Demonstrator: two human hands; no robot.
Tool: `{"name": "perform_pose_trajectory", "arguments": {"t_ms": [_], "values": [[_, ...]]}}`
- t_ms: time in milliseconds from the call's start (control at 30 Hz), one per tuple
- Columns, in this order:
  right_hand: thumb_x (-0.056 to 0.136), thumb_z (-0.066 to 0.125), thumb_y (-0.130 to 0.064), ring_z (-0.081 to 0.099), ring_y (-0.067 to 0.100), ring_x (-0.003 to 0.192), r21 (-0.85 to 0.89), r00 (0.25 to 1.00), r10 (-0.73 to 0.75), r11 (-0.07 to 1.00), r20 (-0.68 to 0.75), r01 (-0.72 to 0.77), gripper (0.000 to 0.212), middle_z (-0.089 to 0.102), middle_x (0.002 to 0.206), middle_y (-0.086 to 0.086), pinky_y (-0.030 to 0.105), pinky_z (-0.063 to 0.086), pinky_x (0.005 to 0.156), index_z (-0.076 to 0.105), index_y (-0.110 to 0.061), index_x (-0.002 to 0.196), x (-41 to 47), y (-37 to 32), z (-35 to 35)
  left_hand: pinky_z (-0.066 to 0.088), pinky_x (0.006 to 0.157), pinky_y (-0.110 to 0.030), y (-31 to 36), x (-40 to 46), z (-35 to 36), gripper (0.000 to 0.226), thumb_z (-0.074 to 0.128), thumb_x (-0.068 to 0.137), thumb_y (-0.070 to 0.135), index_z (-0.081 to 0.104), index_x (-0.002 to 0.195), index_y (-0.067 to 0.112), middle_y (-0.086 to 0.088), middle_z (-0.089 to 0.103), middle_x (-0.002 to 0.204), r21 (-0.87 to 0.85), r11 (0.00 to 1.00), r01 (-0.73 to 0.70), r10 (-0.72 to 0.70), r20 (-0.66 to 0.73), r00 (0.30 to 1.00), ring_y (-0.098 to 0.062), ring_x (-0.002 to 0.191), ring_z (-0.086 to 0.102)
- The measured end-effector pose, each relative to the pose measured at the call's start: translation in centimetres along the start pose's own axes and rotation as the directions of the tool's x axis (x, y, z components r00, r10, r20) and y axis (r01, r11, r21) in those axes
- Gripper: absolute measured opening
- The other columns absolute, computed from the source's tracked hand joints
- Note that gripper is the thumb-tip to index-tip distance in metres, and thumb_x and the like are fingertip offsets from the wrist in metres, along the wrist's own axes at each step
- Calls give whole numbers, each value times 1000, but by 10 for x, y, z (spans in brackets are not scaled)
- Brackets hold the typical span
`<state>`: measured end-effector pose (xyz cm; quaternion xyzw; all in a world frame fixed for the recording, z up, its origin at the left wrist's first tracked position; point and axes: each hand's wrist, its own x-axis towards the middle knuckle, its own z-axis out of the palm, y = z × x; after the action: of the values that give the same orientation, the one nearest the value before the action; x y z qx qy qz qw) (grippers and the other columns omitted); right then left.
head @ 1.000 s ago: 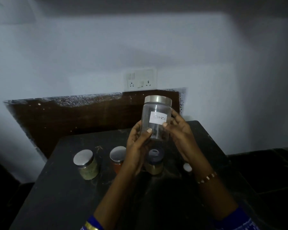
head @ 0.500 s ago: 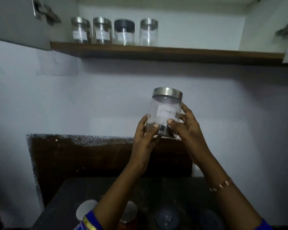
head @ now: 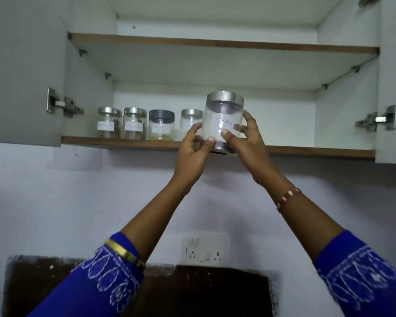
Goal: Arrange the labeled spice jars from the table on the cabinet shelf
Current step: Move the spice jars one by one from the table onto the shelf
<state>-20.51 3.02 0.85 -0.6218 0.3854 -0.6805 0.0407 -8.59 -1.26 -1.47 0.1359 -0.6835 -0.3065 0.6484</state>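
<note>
A clear jar with a steel lid and a white "Cloves" label (head: 224, 120) is raised in front of the lower cabinet shelf (head: 124, 143), its base level with the shelf's front edge. My left hand (head: 193, 152) grips its left side and my right hand (head: 245, 138) grips its right side and front. Several labeled jars stand in a row on the shelf to the left: two steel-lidded ones (head: 109, 125) (head: 135, 123), a dark-lidded one (head: 161, 124) and another steel-lidded one (head: 190, 123) just behind my left fingers.
The cabinet doors stand open at both sides, with hinges (head: 63, 105) (head: 375, 120). An upper shelf (head: 215, 43) spans above. The shelf stretch to the right of the held jar holds nothing. A wall socket (head: 206, 249) and a dark board (head: 192, 289) lie below.
Both hands lifted the cloves jar from above the table up to the cabinet shelf. The view tilted upward, so the table and its jars dropped out of sight.
</note>
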Motion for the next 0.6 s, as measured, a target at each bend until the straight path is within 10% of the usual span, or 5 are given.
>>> {"name": "perform_pose_trajectory", "arguments": {"t_ms": [100,233,433,600], "values": [[87,61,-22,57,17,103,-67,999,-42,997,-12,41,72,41,139,10,26,55,80,19,-24,145,27,8,-2,46,68,-6,-3,30,8,47,51,92,19,37,136,25,2,51,103,96,994,-50,51,-3,999,3,86,53],[86,62,-16,50,32,122,-126,999,-44,991,-12,42,74,38,140,15,47,45,101,18,-19,146,59,26,-5,40,79,-23,-16,63,20,48,46,93,17,32,139,23,-2,52,105,215,976,-41,29,58,998,-11,94,51],[88,61,-19,54,20,103,-293,998,-63,954,29,68,73,46,118,5,13,44,72,17,-17,147,87,56,-6,41,76,-21,-44,96,25,44,52,90,18,42,133,17,-11,58,122,345,938,-41,11,86,996,-15,96,55],[90,56,-28,53,27,114,-502,999,3,865,37,16,63,55,126,13,21,34,79,25,-13,143,111,78,-7,41,79,-25,-60,118,29,46,61,85,20,48,128,11,-10,60,124,576,811,-98,21,139,990,-23,105,59]]}}
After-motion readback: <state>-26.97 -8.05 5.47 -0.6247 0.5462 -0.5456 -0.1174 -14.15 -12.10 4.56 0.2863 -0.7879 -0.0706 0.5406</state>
